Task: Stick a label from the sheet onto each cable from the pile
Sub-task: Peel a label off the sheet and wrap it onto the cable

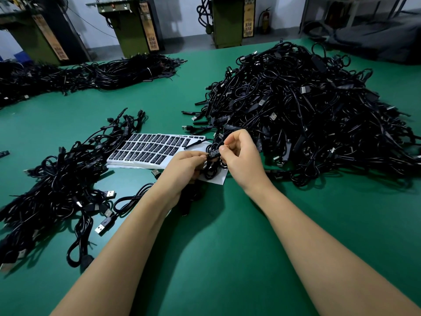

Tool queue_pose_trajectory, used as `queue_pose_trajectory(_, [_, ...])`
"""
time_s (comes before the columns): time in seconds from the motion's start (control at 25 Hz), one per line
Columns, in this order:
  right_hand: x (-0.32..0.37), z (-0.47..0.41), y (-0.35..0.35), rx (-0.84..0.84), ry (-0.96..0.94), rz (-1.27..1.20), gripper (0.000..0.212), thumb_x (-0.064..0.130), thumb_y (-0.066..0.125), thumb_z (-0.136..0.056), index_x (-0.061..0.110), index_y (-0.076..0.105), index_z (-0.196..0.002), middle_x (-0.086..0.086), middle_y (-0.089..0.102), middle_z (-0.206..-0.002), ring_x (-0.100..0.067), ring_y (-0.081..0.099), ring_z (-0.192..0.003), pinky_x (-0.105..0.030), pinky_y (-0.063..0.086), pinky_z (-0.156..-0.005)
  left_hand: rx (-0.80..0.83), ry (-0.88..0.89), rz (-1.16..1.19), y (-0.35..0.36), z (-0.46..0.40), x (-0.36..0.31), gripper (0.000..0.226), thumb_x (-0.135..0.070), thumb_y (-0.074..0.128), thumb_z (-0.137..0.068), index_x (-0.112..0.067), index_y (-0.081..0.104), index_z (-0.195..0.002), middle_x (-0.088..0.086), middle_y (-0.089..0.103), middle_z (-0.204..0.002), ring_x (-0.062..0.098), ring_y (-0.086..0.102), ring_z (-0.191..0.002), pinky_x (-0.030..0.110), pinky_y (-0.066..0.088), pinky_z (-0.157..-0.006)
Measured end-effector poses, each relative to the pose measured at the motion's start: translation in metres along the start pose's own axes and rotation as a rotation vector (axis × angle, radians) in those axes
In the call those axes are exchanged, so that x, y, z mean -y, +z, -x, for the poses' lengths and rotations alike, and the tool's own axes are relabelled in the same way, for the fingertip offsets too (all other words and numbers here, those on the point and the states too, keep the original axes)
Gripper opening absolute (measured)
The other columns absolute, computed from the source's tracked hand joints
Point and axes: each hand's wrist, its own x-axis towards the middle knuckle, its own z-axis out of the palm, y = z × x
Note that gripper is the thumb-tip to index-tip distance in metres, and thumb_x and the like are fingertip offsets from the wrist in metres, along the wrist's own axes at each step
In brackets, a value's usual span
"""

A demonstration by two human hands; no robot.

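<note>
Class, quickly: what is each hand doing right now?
Left hand: holds the cable, fingertips pinching its labelled block.
Right hand: pinches the label on that same block.

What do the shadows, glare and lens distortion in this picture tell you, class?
Head view: arm shadows fall on the green table, so the light comes from above; pale glare sits near the label sheet; wide-angle bending tilts the far machines; print on the label between left hand and right hand is barely legible.

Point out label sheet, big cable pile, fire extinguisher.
label sheet (150, 148): head view, middle of printed rows.
big cable pile (296, 106): head view, centre of heap.
fire extinguisher (265, 20): head view, its body.
</note>
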Motion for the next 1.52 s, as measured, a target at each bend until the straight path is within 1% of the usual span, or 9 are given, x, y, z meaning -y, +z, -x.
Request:
queue_pose_trajectory(0.16, [0.0005,-0.0003,-0.0007,0.014,0.006,0.02,0.024,0.006,0.057,-0.09,0.025,0.045,-0.081,-0.002,0.051,-0.076,-0.017,0.049,-0.072,-0.044,0.046,-0.075,-0.053,-0.014,-0.03,0.0005,-0.0008,0.0006,0.024,-0.01,0.048,-0.097,-0.015,0.065,-0.081,-0.016,0.043,-0.042,0.0,0.035,-0.034,0.013,0.025,-0.034])
queue_pose_trajectory(0.28, [0.0007,-0.0002,-0.0013,0.015,0.0,0.035,0.025,0.006,0.058,-0.089,0.025,0.045,-0.079,0.0,0.05,-0.073,-0.016,0.047,-0.07,-0.043,0.046,-0.073,-0.066,-0.024,-0.032,0.0012,-0.001,0.0005,0.021,-0.012,0.048,-0.097,-0.014,0.065,-0.084,-0.016,0.043,-0.042,0.0,0.035,-0.034,0.013,0.026,-0.034])
queue_pose_trajectory(0.52, [-0.0001,-0.0009,-0.0009,0.014,-0.014,0.062,0.024,0.005,0.058,-0.089,0.023,0.044,-0.08,0.001,0.049,-0.072,-0.015,0.047,-0.07,-0.042,0.045,-0.073,-0.068,-0.02,-0.034,0.0029,0.0011,-0.0011,0.025,-0.012,0.048,-0.097,-0.015,0.066,-0.08,-0.014,0.046,-0.043,0.001,0.04,-0.034,0.012,0.028,-0.035])
queue_pose_trajectory(0.72, [-0.0014,-0.0009,-0.001,0.02,-0.023,0.085,0.02,0.007,0.058,-0.089,0.02,0.045,-0.083,0.002,0.05,-0.073,-0.013,0.047,-0.069,-0.037,0.045,-0.071,-0.044,0.046,-0.091,0.0042,0.0035,0.0004,0.034,-0.024,0.056,-0.096,-0.016,0.065,-0.065,-0.014,0.045,-0.04,0.002,0.038,-0.036,0.013,0.029,-0.035])
queue_pose_trajectory(0.8, [-0.0017,-0.001,-0.0008,0.019,-0.03,0.086,0.016,0.008,0.058,-0.089,0.017,0.046,-0.085,0.001,0.05,-0.074,-0.014,0.047,-0.07,-0.038,0.045,-0.072,-0.046,0.092,-0.163,0.005,0.0023,0.0026,0.034,-0.028,0.057,-0.096,-0.013,0.069,-0.069,-0.014,0.042,-0.039,0.001,0.033,-0.034,0.011,0.026,-0.035])
queue_pose_trajectory(0.92, [-0.002,-0.0007,-0.0008,0.009,-0.033,0.089,0.015,0.007,0.058,-0.089,0.016,0.047,-0.087,0.001,0.05,-0.074,-0.013,0.047,-0.069,-0.037,0.045,-0.071,-0.075,0.121,-0.185,0.005,-0.0006,0.0066,0.032,-0.026,0.057,-0.096,0.0,0.071,-0.083,-0.014,0.042,-0.039,0.001,0.031,-0.035,0.012,0.026,-0.036])
queue_pose_trajectory(1.08, [-0.0017,-0.0006,-0.0011,0.012,-0.029,0.089,0.015,0.007,0.058,-0.09,0.015,0.046,-0.089,0.004,0.048,-0.073,-0.011,0.045,-0.067,-0.031,0.042,-0.069,-0.093,0.131,-0.194,0.0048,-0.0021,0.0085,0.034,-0.025,0.058,-0.096,0.006,0.067,-0.082,-0.014,0.04,-0.041,0.002,0.029,-0.037,0.014,0.025,-0.037])
queue_pose_trajectory(1.24, [-0.0014,0.0001,-0.0015,0.004,-0.014,0.071,0.015,0.008,0.059,-0.09,0.014,0.046,-0.093,0.005,0.049,-0.074,-0.009,0.047,-0.068,-0.028,0.043,-0.07,-0.086,0.121,-0.179,0.0061,-0.0007,0.0064,0.029,-0.023,0.057,-0.096,-0.01,0.07,-0.073,-0.014,0.042,-0.037,0.0,0.032,-0.034,0.013,0.026,-0.035])
queue_pose_trajectory(1.52, [-0.001,0.0008,-0.0024,0.015,-0.006,0.081,0.013,0.009,0.058,-0.091,0.013,0.046,-0.096,0.004,0.051,-0.076,-0.01,0.048,-0.069,-0.03,0.044,-0.072,-0.094,0.104,-0.166,0.006,-0.0016,0.0069,0.03,-0.024,0.059,-0.094,-0.013,0.07,-0.068,-0.013,0.042,-0.039,0.002,0.031,-0.035,0.013,0.026,-0.035])
